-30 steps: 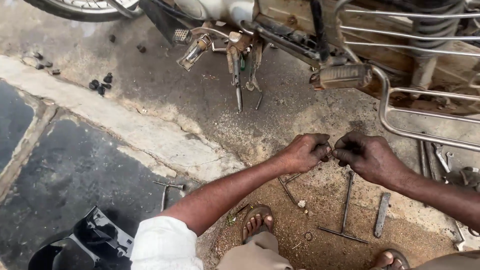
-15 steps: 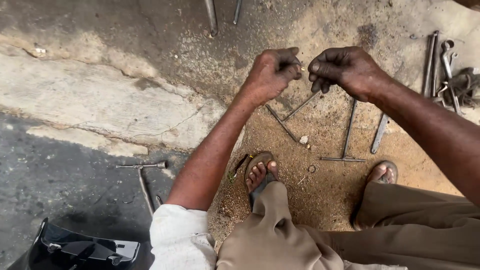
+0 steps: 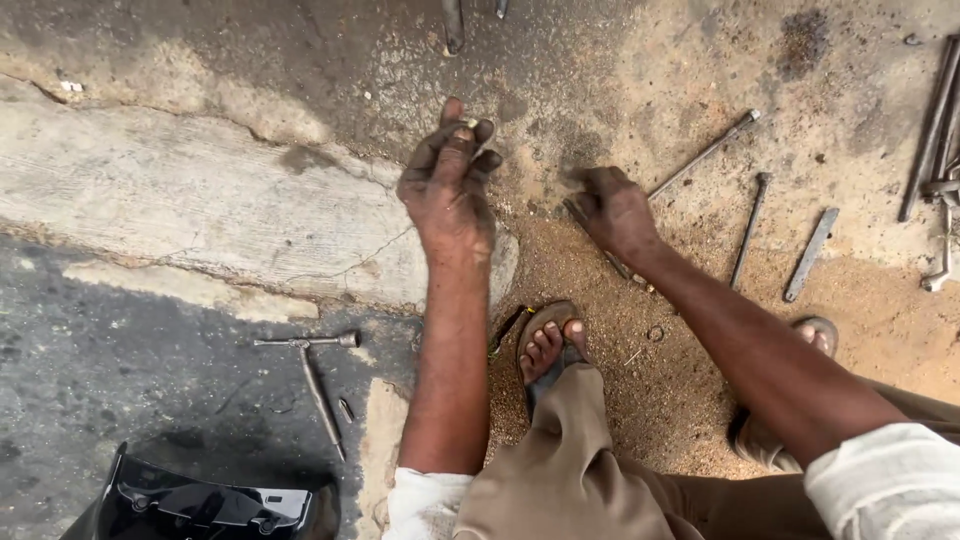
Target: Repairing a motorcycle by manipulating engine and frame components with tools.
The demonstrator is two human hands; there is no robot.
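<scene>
tiny part in fingertips, perhaps a nut

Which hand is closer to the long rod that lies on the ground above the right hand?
Right. The right hand is down on the ground beside the rod's lower end. The left hand is further away, to the left of it, pinching a small part.

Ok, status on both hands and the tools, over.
Left hand raised, small metal piece at fingertips. Right hand down on thin metal rod in the dirt. Long steel bolt lies beside it.
</scene>
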